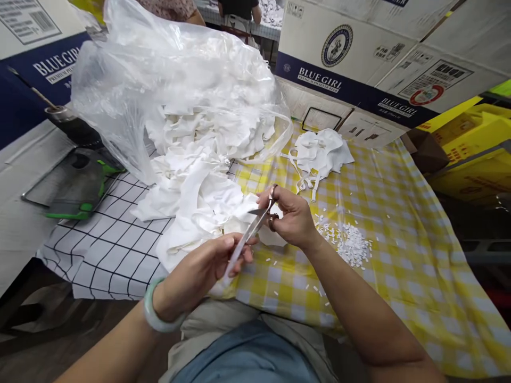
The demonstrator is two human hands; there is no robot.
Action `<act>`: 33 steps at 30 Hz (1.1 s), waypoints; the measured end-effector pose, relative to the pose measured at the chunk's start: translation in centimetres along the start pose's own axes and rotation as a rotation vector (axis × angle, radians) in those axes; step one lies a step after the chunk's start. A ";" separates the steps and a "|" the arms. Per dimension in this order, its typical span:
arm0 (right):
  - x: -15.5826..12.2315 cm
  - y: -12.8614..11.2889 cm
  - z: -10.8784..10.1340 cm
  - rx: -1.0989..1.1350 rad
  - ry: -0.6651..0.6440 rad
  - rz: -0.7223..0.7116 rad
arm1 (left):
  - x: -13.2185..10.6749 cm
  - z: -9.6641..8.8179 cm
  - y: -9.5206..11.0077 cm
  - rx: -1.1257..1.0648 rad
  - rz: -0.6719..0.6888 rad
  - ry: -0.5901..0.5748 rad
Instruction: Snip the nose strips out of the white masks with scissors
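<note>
My right hand (pixel 293 218) grips small scissors (pixel 266 211), fingers through the handles, blades pointing left. My left hand (pixel 211 266) pinches a thin white strap (pixel 239 250) that runs up to the scissor blades; a pale green bangle (pixel 154 314) sits on that wrist. The strap belongs to a white fabric piece at the front of a big heap of white fabric (pixel 199 175) spilling from a clear plastic bag (pixel 131 69). Both hands hover over the yellow checked cloth (pixel 399 239), just above my lap.
A smaller stack of white pieces (pixel 323 151) lies further back. A mound of tiny white offcuts (pixel 351 244) sits right of my right hand. Blue Girl cardboard boxes (pixel 359 64) wall the back. A black-grid cloth (pixel 107 244) and a dark tray (pixel 75 183) lie left.
</note>
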State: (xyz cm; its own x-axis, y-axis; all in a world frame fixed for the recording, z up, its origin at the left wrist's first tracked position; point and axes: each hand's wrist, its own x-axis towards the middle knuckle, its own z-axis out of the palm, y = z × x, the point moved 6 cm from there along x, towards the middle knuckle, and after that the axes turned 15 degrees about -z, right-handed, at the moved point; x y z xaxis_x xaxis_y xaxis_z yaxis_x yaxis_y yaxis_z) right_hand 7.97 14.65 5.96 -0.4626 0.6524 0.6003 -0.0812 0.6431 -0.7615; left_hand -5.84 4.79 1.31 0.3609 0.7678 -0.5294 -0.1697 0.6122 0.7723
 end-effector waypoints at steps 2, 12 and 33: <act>0.1 -0.9 -0.4 -0.004 0.036 -0.054 | 0.6 1.4 0.1 -0.285 -0.095 -0.205; -2.7 -1.3 -2.2 0.030 0.157 -0.035 | 2.0 4.6 -0.3 -0.533 -0.312 -0.375; -8.7 1.7 3.4 0.454 0.254 0.593 | 1.6 3.8 3.0 0.179 0.430 0.169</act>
State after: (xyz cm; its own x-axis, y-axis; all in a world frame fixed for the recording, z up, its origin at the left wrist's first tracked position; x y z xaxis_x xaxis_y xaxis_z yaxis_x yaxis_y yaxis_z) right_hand 8.86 8.66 -1.36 -0.3305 0.9420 0.0581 -0.2616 -0.0323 -0.9646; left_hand -2.29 7.11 4.16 0.1366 0.9727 -0.1878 -0.1053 0.2028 0.9735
